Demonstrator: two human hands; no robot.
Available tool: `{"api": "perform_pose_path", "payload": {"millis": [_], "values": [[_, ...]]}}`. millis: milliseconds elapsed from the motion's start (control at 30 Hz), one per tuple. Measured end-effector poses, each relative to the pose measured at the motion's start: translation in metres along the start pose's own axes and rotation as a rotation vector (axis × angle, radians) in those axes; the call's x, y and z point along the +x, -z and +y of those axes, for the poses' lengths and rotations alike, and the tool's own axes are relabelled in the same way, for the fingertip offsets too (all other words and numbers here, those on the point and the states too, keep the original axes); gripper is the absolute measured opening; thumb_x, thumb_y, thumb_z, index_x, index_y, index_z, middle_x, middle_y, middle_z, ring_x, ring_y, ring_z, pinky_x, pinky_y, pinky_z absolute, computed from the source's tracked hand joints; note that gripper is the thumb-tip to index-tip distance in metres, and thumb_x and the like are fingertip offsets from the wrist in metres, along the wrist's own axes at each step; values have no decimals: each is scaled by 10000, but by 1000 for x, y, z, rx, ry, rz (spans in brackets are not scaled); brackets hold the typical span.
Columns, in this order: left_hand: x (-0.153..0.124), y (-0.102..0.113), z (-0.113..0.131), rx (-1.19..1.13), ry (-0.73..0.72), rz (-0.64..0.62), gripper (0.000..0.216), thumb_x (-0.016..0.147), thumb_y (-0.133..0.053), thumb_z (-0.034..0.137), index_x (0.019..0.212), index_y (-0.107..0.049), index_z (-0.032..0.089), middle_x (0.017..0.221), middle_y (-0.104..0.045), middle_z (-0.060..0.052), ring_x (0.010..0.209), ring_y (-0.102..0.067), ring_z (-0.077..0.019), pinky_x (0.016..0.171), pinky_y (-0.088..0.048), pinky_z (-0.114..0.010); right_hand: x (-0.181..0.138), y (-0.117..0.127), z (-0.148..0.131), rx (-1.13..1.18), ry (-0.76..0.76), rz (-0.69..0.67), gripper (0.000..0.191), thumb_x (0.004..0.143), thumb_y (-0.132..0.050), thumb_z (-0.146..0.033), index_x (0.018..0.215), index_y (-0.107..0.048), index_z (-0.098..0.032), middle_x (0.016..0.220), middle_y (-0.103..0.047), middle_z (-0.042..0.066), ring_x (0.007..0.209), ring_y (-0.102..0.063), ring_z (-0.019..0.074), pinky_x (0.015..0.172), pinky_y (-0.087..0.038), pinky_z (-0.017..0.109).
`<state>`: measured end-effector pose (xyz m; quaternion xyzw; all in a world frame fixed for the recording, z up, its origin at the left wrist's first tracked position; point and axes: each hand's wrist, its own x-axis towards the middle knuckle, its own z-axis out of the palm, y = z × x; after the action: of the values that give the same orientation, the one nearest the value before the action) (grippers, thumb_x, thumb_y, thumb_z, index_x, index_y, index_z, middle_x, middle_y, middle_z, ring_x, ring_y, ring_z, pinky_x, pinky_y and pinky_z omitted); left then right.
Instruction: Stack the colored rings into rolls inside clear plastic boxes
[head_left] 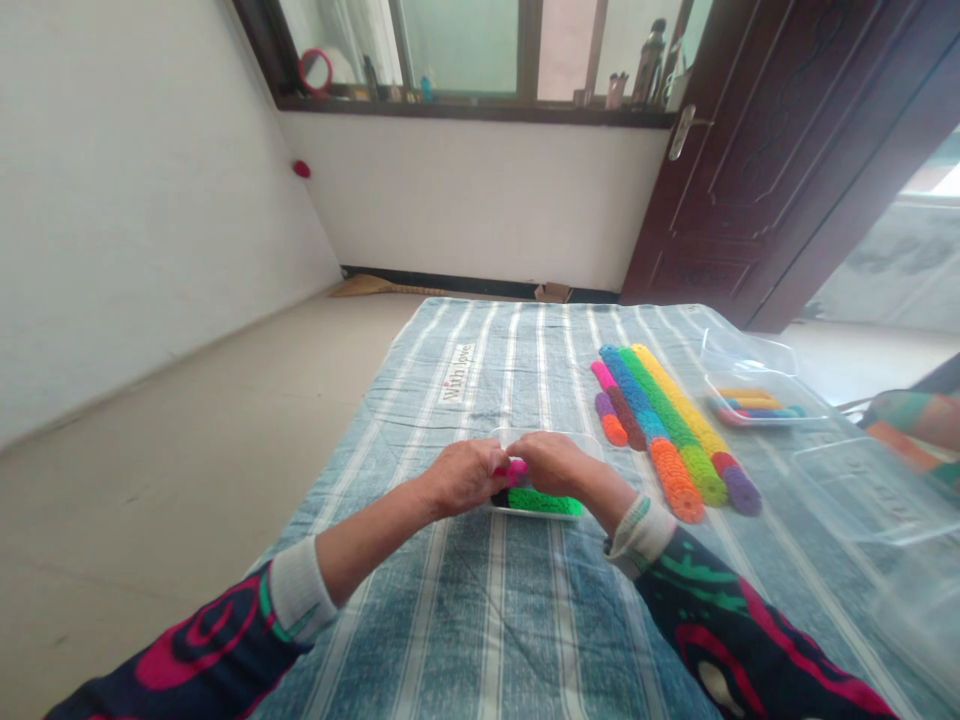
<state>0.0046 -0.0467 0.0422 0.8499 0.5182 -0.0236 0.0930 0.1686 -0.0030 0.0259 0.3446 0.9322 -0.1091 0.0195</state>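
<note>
Head view: where is the pink piece (516, 472)?

Between the two hands, above the near part of the box (536, 515). A green roll (544, 503) lies in the box, along its near side. Box sits on the striped cloth (450, 620).

State of the fingers?

Left hand (466, 478): thumb and forefinger drawn narrow, pinching the pink piece. Right hand (559, 465): bent down over the box, fingertips hidden behind the hand; cannot tell whether they grip anything.

Handling estimate for the piece?

Judged light and soft, probably yarn or similar; outline blurred, so material unconfirmed. Should give under a pinch, with little slip and low risk of breakage. Best hold: two fingertips, light pressure, near an end.

And the green roll?

Surface looks knobbly, so good friction expected. Likely soft and light; grasp across the middle, to limit bending.

The box?

Appears thin, clear plastic: light, fairly stiff, smooth, perhaps slippery on cloth. Steady it by opposite rims; hard squeezing could flex the walls.
</note>
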Motion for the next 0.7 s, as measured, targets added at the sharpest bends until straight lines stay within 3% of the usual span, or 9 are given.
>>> {"api": "perform_pose_path", "payload": {"millis": [133, 300, 700], "values": [[1, -1, -1, -7, 3, -1, 273, 916, -482, 369, 798, -660, 199, 854, -663, -31, 773, -630, -172, 663, -446, -236, 8, 0, -2, -29, -2, -24, 220, 853, -564, -239, 967, -724, -137, 951, -718, 170, 911, -678, 295, 741, -491, 335], [1, -1, -2, -15, 8, -2, 250, 909, -493, 354, 805, -661, 201, 871, -663, -33, 793, -635, -176, 675, -452, -237, 14, -2, -2, -29, -29, -26, 204, 836, -621, -282, 957, -743, -172, 914, -729, 147, 912, -681, 267, 773, -496, 310], [0, 2, 1, -23, 17, -9, 173, 864, -539, 261, 824, -694, 193, 871, -670, -42, 806, -643, -197, 696, -463, -257, 0, 5, 7, 34, 15, -27, 155, 758, -645, -137, 850, -762, -181, 811, -723, 103, 810, -662, 236, 659, -433, 273]]}}
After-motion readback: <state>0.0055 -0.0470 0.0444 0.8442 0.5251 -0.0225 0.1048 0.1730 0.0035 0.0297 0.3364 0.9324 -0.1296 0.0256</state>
